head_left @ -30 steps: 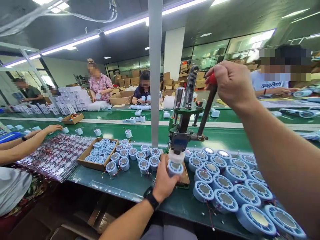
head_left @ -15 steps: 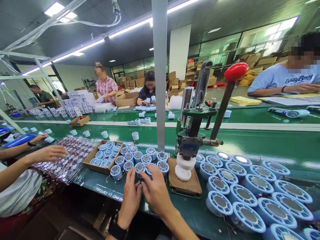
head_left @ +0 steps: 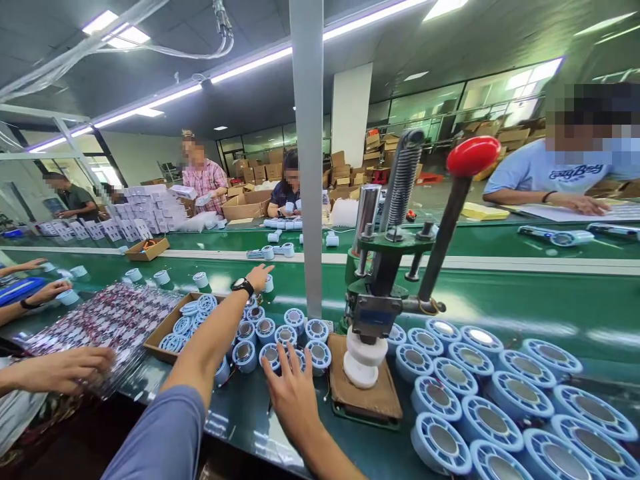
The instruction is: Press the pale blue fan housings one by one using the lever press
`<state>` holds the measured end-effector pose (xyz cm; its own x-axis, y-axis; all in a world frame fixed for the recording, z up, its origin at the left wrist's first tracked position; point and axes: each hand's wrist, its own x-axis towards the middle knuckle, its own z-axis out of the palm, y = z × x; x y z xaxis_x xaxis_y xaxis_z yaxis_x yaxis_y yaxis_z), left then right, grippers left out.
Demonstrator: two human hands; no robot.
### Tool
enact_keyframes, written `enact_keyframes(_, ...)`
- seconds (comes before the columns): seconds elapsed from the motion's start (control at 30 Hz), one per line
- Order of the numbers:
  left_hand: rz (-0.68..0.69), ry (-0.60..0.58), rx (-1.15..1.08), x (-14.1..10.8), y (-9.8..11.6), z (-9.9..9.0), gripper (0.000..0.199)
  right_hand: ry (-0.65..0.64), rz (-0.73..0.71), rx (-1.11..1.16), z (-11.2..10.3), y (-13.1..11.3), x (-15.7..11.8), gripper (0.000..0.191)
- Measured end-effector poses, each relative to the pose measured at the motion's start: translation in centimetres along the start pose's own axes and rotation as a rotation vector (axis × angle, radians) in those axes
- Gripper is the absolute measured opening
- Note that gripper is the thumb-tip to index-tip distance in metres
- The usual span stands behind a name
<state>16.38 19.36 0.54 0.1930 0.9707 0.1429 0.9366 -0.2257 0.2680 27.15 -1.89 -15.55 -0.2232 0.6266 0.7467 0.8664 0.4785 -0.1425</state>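
Observation:
My left hand (head_left: 259, 277), with a black watch at the wrist, stretches far forward over the green belt. Its fingers reach out at a light-blue round housing (head_left: 269, 284); the hand hides part of that piece, and I cannot tell whether they touch. My right hand (head_left: 291, 392) is spread, palm down, over the near edge of a cluster of blue housings with grey disc tops (head_left: 285, 335). Its fingertips lie over or just above these pieces, and nothing is gripped in it. Right of that hand stands a hand press (head_left: 376, 313) with a red knob (head_left: 473, 156) and white round pads.
A carton (head_left: 157, 343) of blue rings lies left, partly behind my left arm. Beyond it are wired parts on a silvery sheet (head_left: 107, 313) and a co-worker's hand (head_left: 67, 371). Many more housings (head_left: 493, 423) fill the right. A grey post (head_left: 309, 167) rises behind the cluster.
My left hand has left the spot beside my right hand and reached forward to the housing on the belt. My right hand stays over the cluster, fingers spread. The view has shifted slightly.

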Motion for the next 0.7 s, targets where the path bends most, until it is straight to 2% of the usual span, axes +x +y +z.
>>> enact_keyframes(0.13, -0.012, -0.063, 0.081, 1.0, 0.5, 1.2, 0.028, -0.004, 0.004, 0.005, 0.1, 0.4, 0.1, 0.035)
enact_keyframes(0.23, -0.079, -0.024, 0.167, 0.2, 0.9, 0.1, 0.028, -0.094, 0.024, 0.047, -0.2, 0.2, 0.3, 0.037)
enact_keyframes(0.3, -0.129, 0.041, 0.227, -1.5, 1.4, -1.4, 0.035, -0.17, 0.036, 0.1, -0.5, 0.1, 0.6, 0.04)
enact_keyframes(0.37, -0.142, 0.072, 0.315, -5.1, 2.0, -3.2, 0.042, -0.173, 0.067, 0.183, -1.0, 0.3, 0.8, 0.042)
enact_keyframes(0.4, -0.136, 0.052, 0.366, -7.6, 2.4, -3.9, 0.044, -0.114, 0.092, 0.24, -1.3, 0.5, 1.0, 0.044)
enact_keyframes(0.47, -0.107, -0.071, 0.455, -13.4, 3.5, -4.6, 0.046, 0.121, 0.165, 0.376, -2.1, 1.4, 1.3, 0.049)
enact_keyframes(0.5, -0.101, -0.156, 0.464, -16.4, 4.1, -4.3, 0.048, 0.257, 0.207, 0.439, -2.6, 1.8, 1.4, 0.051)
enact_keyframes(0.57, -0.076, -0.281, 0.423, -21.6, 5.5, -2.4, 0.051, 0.45, 0.26, 0.527, -3.8, 2.5, 1.4, 0.052)
enact_keyframes(0.6, -0.066, -0.322, 0.381, -23.6, 6.2, -0.9, 0.052, 0.482, 0.263, 0.553, -4.4, 2.7, 1.2, 0.051)
enact_keyframes(0.63, -0.059, -0.336, 0.334, -25.1, 6.8, 0.7, 0.052, 0.474, 0.253, 0.572, -4.9, 2.7, 0.8, 0.049)
enact_keyframes(0.7, -0.05, -0.296, 0.238, -26.7, 7.6, 3.7, 0.049, 0.38, 0.212, 0.591, -5.9, 2.2, -0.4, 0.045)
